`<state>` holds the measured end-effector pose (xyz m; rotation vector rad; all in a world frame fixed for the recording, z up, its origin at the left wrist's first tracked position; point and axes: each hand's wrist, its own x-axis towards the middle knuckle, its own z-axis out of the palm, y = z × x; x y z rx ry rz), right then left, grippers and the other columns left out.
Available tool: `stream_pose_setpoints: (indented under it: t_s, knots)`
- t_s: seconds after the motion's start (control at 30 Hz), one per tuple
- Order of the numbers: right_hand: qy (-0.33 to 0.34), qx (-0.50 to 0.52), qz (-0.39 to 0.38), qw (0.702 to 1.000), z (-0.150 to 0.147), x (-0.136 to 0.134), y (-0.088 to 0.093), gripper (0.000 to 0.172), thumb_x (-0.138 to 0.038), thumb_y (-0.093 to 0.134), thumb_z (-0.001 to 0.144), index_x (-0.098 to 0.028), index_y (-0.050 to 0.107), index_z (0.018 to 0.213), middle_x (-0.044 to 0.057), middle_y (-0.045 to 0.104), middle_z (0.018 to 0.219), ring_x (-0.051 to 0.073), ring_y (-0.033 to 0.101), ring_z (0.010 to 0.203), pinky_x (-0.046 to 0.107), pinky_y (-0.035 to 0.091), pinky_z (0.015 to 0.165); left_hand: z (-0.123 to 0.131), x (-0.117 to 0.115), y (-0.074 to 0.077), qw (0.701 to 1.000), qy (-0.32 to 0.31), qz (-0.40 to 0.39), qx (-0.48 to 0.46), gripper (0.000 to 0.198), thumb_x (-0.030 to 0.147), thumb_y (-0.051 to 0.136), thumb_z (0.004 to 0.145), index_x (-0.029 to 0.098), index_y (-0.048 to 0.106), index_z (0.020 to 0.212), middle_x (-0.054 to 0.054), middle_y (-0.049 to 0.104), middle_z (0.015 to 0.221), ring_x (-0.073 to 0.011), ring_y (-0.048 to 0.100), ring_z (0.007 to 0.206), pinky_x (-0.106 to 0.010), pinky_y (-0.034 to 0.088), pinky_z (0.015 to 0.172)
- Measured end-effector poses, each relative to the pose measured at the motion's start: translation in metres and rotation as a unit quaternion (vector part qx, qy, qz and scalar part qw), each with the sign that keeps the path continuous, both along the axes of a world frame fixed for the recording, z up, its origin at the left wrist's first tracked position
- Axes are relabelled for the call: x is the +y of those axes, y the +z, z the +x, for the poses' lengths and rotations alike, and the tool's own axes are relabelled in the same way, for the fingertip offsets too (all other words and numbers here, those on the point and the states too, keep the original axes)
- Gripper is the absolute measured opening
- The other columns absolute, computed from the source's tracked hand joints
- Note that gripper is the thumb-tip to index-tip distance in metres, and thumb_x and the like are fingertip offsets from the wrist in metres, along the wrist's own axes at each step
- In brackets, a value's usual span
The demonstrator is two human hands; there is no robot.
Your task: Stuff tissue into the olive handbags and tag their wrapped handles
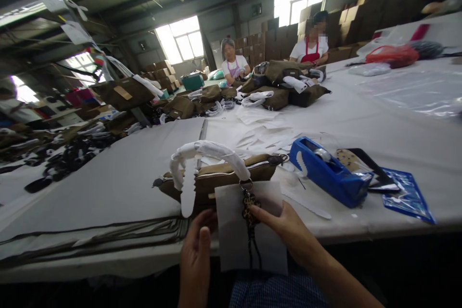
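An olive-brown handbag (262, 168) with a metal zipper lies near the table's front edge, its handles (209, 147) wrapped in white padding. From a ring hangs a leopard-patterned, flower-shaped charm (248, 204) with dark dangling cords, in front of a white paper sheet (231, 245). My right hand (294, 231) presses its thumb on the charm, its fingers hidden behind the sheet. To the left of the sheet, my left hand (198, 248) is open, thumb apart from the fingers, which reach close to the bag's lower front; whether they touch it I cannot tell.
A blue tape dispenser (325, 173) stands right of the bag, beside a blue-edged plastic pouch (407, 195). Flat dark strips (144, 233) lie at front left. Wrapped bags (277, 98) are piled farther back, where two people work. Another bag (122, 94) hangs by a post at left.
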<state>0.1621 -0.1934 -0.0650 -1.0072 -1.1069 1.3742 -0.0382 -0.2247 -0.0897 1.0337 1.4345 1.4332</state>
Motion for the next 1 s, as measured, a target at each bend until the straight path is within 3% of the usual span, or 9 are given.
stream_pose_setpoints:
  t_s: [0.07,0.17,0.3,0.47,0.6,0.7,0.8,0.87,1.0]
  knots:
    - [0.006,-0.016,0.006,1.0,0.001,0.0,0.0,0.034,-0.042,0.071,0.086,-0.021,0.073,0.113,0.006,0.075,0.113,0.026,0.066,0.113,0.041,0.048,0.105,0.005,0.01,0.017,0.988,-0.129,-0.055,-0.061,0.064,0.068,0.066,0.078,0.015,0.073,0.113,-0.015,0.075,0.108,-0.0337,0.068,0.104,-0.042,0.053,0.092]
    - [0.006,-0.046,0.009,0.999,0.001,0.001,0.0,0.032,-0.043,0.07,0.087,-0.021,0.073,0.111,0.005,0.075,0.112,0.025,0.067,0.111,0.041,0.048,0.104,0.025,0.02,0.031,0.979,-0.185,-0.069,-0.047,0.057,0.063,0.075,0.073,0.015,0.078,0.103,-0.014,0.077,0.101,-0.0361,0.069,0.101,-0.044,0.053,0.093]
    - [-0.024,-0.075,0.032,0.996,-0.003,0.006,-0.005,0.032,-0.044,0.071,0.086,-0.021,0.075,0.108,0.006,0.076,0.11,0.027,0.068,0.109,0.042,0.049,0.102,0.05,0.024,0.025,0.99,-0.133,-0.038,0.017,0.042,0.054,0.075,0.076,0.016,0.08,0.096,-0.011,0.079,0.099,-0.0346,0.07,0.104,-0.04,0.052,0.094]
    - [-0.004,-0.09,-0.001,0.996,0.011,0.004,-0.013,0.039,-0.051,0.072,0.083,-0.02,0.077,0.107,0.008,0.077,0.106,0.03,0.069,0.104,0.042,0.053,0.096,0.055,0.02,0.009,0.994,-0.086,-0.07,0.015,0.043,0.053,0.077,0.074,0.012,0.08,0.086,-0.01,0.08,0.083,-0.0305,0.072,0.084,-0.033,0.055,0.072]
    - [0.059,0.113,-0.109,0.986,0.027,-0.002,-0.026,0.06,-0.068,0.052,0.089,-0.018,0.074,0.113,0.013,0.076,0.101,0.033,0.071,0.094,0.043,0.057,0.078,0.051,0.02,0.008,0.99,-0.112,-0.086,0.013,0.044,0.053,0.076,0.076,0.011,0.08,0.089,-0.011,0.08,0.088,-0.0288,0.073,0.086,-0.031,0.055,0.075]
    - [0.05,0.194,-0.14,0.97,0.025,-0.003,-0.037,0.047,-0.058,0.062,0.088,-0.02,0.073,0.113,0.012,0.076,0.103,0.032,0.071,0.095,0.043,0.057,0.08,0.051,0.02,0.01,0.989,-0.112,-0.097,0.009,0.045,0.053,0.076,0.077,0.011,0.079,0.092,-0.012,0.08,0.091,-0.03,0.073,0.088,-0.033,0.055,0.077]
    - [0.015,0.103,-0.087,0.991,0.014,-0.001,-0.04,0.035,-0.046,0.073,0.084,-0.023,0.073,0.11,0.008,0.074,0.109,0.029,0.068,0.102,0.039,0.054,0.089,0.055,0.019,0.01,0.992,-0.096,-0.079,0.035,0.041,0.05,0.074,0.079,0.012,0.079,0.089,-0.012,0.08,0.088,-0.0309,0.073,0.086,-0.035,0.056,0.077]
    - [-0.028,0.001,-0.008,1.0,0.006,0.001,-0.038,0.033,-0.046,0.072,0.085,-0.023,0.073,0.108,0.008,0.073,0.11,0.028,0.065,0.105,0.035,0.052,0.091,0.058,0.016,0.01,0.994,-0.092,-0.046,0.038,0.037,0.046,0.071,0.083,0.014,0.078,0.101,-0.011,0.079,0.098,-0.0307,0.072,0.094,-0.035,0.055,0.085]
    - [-0.103,-0.124,0.095,0.982,-0.01,0.002,-0.036,0.024,-0.045,0.067,0.089,-0.022,0.071,0.093,0.005,0.07,0.09,0.021,0.063,0.087,0.027,0.051,0.075,0.068,0.007,0.008,0.996,-0.08,0.031,0.011,0.045,0.041,0.061,0.093,0.021,0.064,0.133,-0.009,0.069,0.13,-0.0274,0.062,0.122,-0.031,0.044,0.106]
